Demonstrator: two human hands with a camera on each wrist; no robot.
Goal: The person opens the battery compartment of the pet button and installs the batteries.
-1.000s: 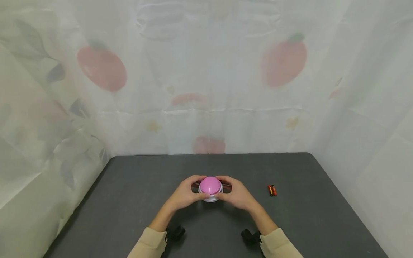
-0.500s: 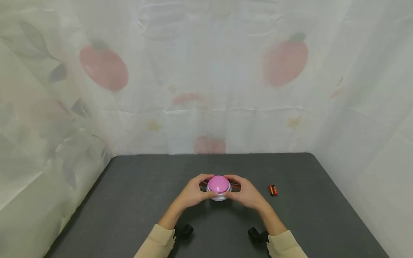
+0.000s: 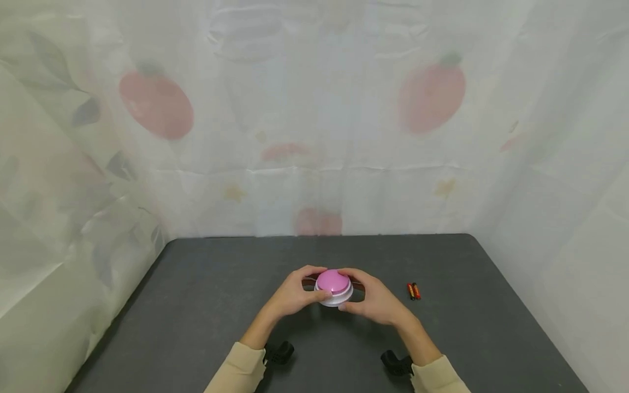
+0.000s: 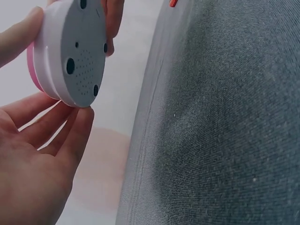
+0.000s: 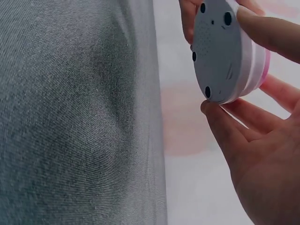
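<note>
Both hands hold the pink dome button (image 3: pixel 333 285) lifted just above the tabletop (image 3: pixel 196 305): left hand (image 3: pixel 294 293) and right hand (image 3: pixel 376 299) pinch its white rim. They are apparently inspecting its underside; two batteries (image 3: pixel 413 290) lie nearby, so opening the base likely follows.

The button (image 3: pixel 334 286) sits between the two grips, left hand (image 3: pixel 293 295) on one side, right hand (image 3: pixel 375 299) on the other, lifted off the surface (image 3: pixel 206 305). Two batteries (image 3: pixel 414 291) lie on the surface just right of the right grip.
</note>
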